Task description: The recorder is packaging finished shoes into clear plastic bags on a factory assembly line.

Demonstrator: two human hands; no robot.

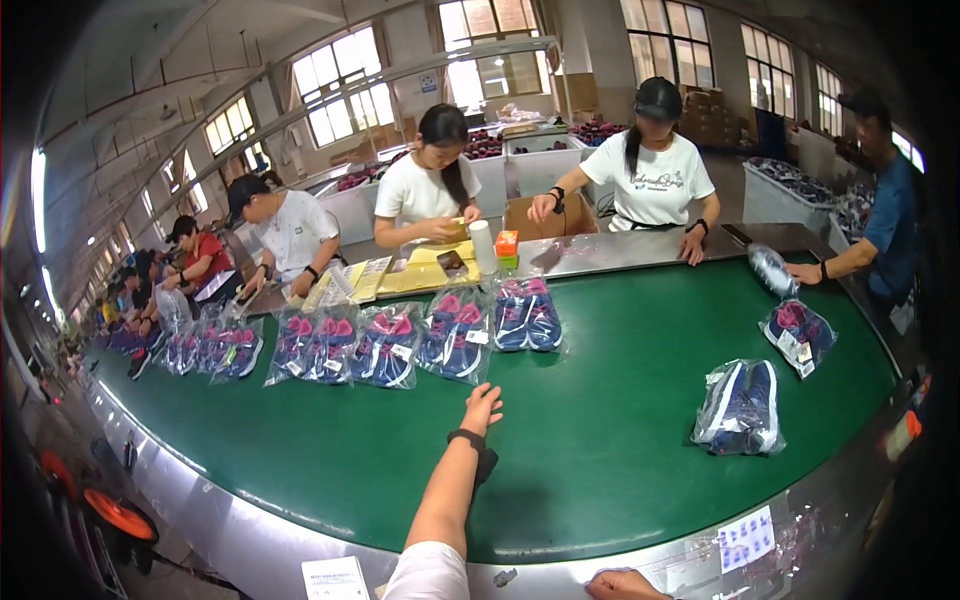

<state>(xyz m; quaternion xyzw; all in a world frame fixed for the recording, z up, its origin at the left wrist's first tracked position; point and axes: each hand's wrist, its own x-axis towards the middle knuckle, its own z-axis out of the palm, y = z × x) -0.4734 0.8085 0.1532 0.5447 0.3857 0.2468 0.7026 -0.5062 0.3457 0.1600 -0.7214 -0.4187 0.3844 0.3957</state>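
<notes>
My left hand (483,408) reaches out over the green conveyor belt (400,460), fingers apart and holding nothing. Just beyond its fingertips lies a clear bag of navy shoes with pink lining (456,338). Another bagged pair (528,314) sits to its right, and several more bagged pairs line the belt toward the left. My right hand (625,584) rests at the metal edge by the lower rim; it is largely cut off, so its finger pose is unclear. Farther right on the belt, a bagged pair (740,408) shows its pale soles, with another bagged pair (798,334) behind it.
Across the belt, several people work along a metal ledge holding yellow sheets (430,268), a white cylinder (483,246) and an orange-green box (507,250). A worker at right touches a bagged item (772,270). Printed papers (747,539) lie on the near metal edge.
</notes>
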